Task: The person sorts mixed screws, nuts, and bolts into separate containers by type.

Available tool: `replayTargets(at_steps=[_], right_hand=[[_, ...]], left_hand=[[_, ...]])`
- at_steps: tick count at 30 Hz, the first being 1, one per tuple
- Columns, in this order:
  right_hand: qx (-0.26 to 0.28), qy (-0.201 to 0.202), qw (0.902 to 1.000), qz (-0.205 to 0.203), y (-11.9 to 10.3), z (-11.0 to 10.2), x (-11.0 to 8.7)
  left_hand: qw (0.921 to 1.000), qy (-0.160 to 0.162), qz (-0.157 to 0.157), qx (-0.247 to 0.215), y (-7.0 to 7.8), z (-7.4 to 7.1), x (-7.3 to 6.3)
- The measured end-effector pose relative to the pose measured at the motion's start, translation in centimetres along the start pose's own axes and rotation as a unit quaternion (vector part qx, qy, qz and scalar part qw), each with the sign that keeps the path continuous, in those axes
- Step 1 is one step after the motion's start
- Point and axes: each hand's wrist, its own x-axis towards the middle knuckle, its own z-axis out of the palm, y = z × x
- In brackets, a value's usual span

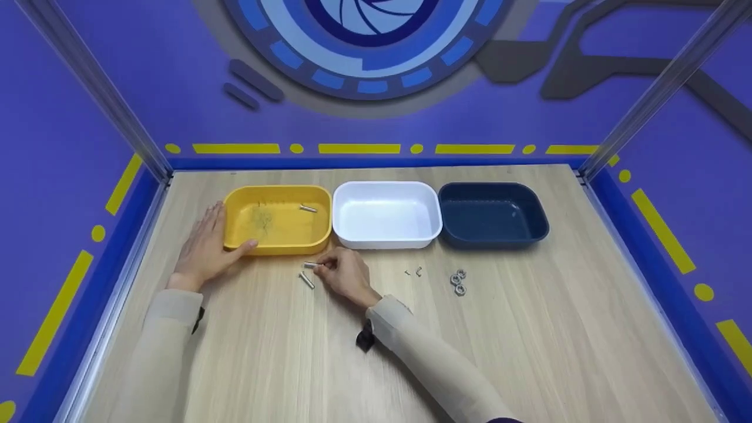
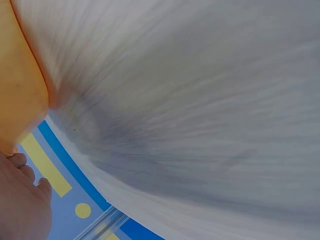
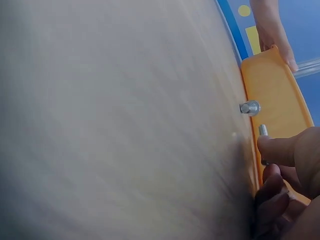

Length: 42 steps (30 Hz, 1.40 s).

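Note:
My left hand [image 1: 207, 249] rests against the left side of a yellow bin [image 1: 276, 249], fingers extended along its wall and thumb at the front rim. Just in front of the bin, my right hand [image 1: 346, 273] pinches a silver bolt [image 1: 310, 265] between thumb and fingertips; the right wrist view shows the bolt's end [image 3: 263, 130] poking out past the thumb. Another bolt [image 1: 306, 280] lies on the table beside that hand. Inside the yellow bin are one bolt [image 1: 308, 208] and several tiny dark pieces [image 1: 264, 220].
A white bin [image 1: 388, 243] and a dark blue bin [image 1: 493, 242] continue the row to the right. Before them on the wooden table [image 1: 529, 329] lie two tiny metal pieces [image 1: 418, 271] and several hex nuts [image 1: 460, 289]. Purple panels [image 1: 176, 88] enclose the back and sides.

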Motion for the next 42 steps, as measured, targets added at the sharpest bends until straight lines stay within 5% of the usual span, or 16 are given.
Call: replayTargets(at_steps=[27, 42], right_hand=[[0.036, -0.018, 0.9989, -0.024, -3.4, -1.6, -0.3], [0.023, -0.022, 0.9977, -0.059, -5.2, -3.3, 2.4]], left_hand=[[0.9999, 0.007, 0.01, 0.005, -0.1, -0.4, 0.2], [0.9995, 0.016, 0.019, 0.02, 0.1, 0.0, 0.0]])
